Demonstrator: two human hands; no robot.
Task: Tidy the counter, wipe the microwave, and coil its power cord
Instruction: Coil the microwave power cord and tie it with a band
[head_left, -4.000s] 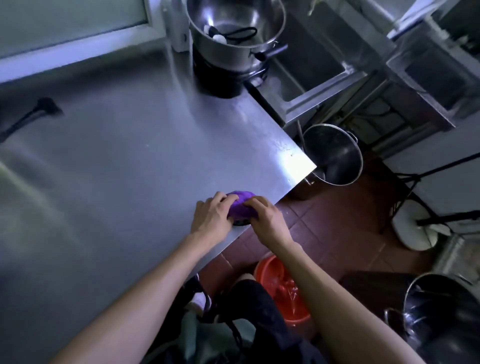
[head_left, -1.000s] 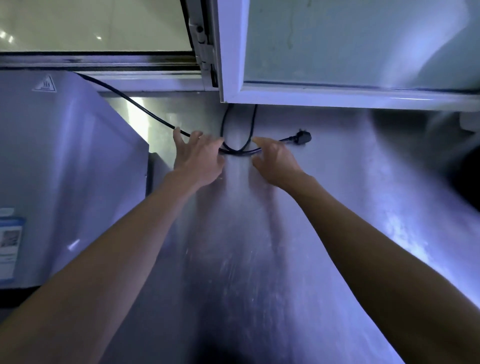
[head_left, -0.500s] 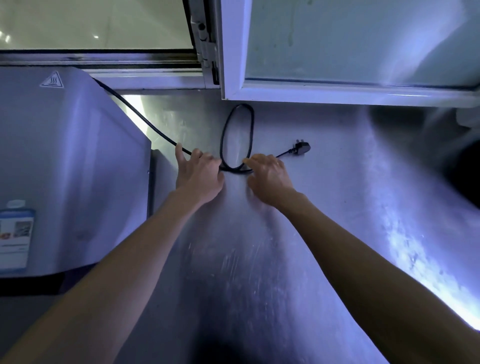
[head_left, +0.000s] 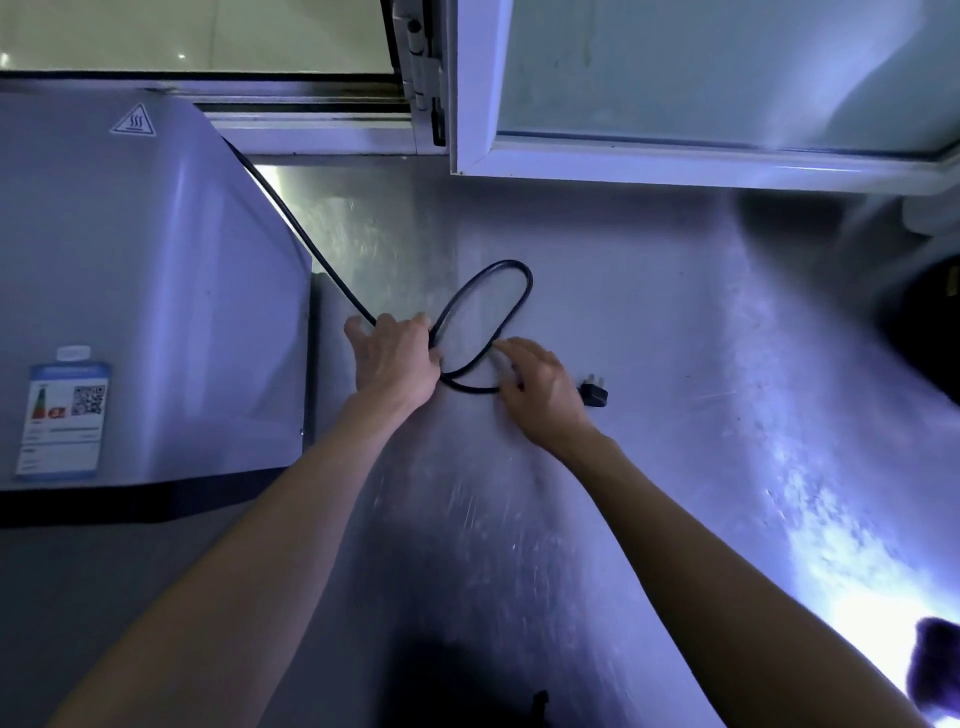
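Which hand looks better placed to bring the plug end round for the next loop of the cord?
The right hand, probably. It lies open over the cord just beside the plug, while the left hand grips the cord where the loop crosses, next to the microwave.

Both bare forearms reach up from six o'clock toward the centre; the left hand (head_left: 397, 361) lies palm down, fingers curled toward twelve o'clock and gripping; at its three o'clock, the right hand (head_left: 540, 392) hovers palm down, fingers loosely spread toward ten o'clock.
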